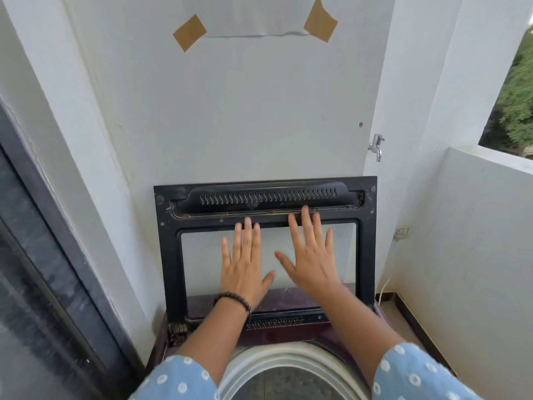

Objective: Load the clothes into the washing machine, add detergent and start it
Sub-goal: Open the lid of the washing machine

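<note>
At nine o'clock a dark door frame runs down the edge of the view, next to the white wall. The washing machine sits low at six o'clock, its lid swung up and standing nearly upright against the wall, its pale drum rim open below.

The left hand, with a bead bracelet at the wrist, lies flat with straight, spread fingers over the lid's glass; its grip is fully open and has hold of nothing. The right hand, at about one o'clock from the left one, is likewise flat and spread, its fingertips reaching the black bar above the glass; its grip is also open and empty. Whether the palms press the glass or hover just off it cannot be told.

The step in hand looks like settling the lid open. To do it well, the person should push evenly with both palms until the lid rests against the wall, then let go slowly, checking it does not fall back over the drum.

No clothes or detergent are in view, so loading seems not yet begun. At three o'clock a tap juts from the wall.
</note>
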Available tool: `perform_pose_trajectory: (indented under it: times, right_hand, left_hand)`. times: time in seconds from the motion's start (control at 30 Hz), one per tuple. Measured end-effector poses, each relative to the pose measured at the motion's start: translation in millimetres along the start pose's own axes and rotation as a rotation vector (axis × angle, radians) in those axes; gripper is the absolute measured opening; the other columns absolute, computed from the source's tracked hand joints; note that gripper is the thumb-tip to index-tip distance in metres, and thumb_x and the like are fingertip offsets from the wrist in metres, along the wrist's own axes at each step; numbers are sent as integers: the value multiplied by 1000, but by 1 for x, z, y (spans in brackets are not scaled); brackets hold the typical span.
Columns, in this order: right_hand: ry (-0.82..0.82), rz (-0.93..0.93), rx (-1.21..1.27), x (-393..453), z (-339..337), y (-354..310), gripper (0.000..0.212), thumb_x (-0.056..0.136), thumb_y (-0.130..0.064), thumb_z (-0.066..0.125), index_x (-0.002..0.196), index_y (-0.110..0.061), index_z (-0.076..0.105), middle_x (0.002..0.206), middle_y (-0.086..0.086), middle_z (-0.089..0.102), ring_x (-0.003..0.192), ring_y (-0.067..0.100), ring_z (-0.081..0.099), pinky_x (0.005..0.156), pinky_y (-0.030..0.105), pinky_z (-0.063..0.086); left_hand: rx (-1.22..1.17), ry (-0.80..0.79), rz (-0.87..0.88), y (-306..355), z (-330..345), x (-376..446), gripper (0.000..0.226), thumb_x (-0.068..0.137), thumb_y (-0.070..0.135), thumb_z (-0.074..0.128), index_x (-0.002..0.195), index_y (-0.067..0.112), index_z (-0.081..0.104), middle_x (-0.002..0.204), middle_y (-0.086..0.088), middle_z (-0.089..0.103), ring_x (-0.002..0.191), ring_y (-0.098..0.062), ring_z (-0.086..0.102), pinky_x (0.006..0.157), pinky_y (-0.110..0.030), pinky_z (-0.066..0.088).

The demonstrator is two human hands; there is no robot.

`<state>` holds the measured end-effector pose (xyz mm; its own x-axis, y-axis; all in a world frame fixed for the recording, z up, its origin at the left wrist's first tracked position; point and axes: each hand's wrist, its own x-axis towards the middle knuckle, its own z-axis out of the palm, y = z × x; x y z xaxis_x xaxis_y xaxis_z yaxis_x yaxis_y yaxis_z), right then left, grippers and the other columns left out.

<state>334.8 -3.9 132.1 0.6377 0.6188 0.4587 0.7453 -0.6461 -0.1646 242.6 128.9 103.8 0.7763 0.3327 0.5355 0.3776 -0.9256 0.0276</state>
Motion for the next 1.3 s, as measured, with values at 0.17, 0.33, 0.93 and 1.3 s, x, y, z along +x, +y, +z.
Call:
perform_pose_trajectory:
  times: [0.17,0.33,0.93,1.3]
  right_hand:
    - [-176,-33,-92,-103,68,5,80,84,-64,37,152,-22,30,163,7,11,150,31,6,115,53,7]
    - [-370,-61,-124,-206,111,10,85,71,-71,44,141,-22,42,164,8,1,151,27,-11,112,51,2]
    - [-604,72,-116,-275,60,0,75,82,-68,33,134,-21,59,139,10,57,127,32,55,95,56,46]
    - [-448,138,-175,-293,13,46,78,90,-69,25,154,-23,23,162,11,15,147,30,1,113,57,4]
  left_hand:
    - [-1,-134,12,2,53,-98,112,69,65,70,152,7,21,163,-13,10,149,-30,9,117,-53,6]
    - [-61,-336,21,17,83,-194,137,46,66,84,151,8,18,160,-11,12,152,-25,-5,117,-52,6]
    - [-29,-405,25,42,50,-267,89,86,70,26,150,8,23,156,-12,27,151,-24,2,117,-54,6]
    - [-69,-353,145,109,46,-241,86,89,69,25,147,6,32,156,-16,34,151,-21,-12,117,-52,2]
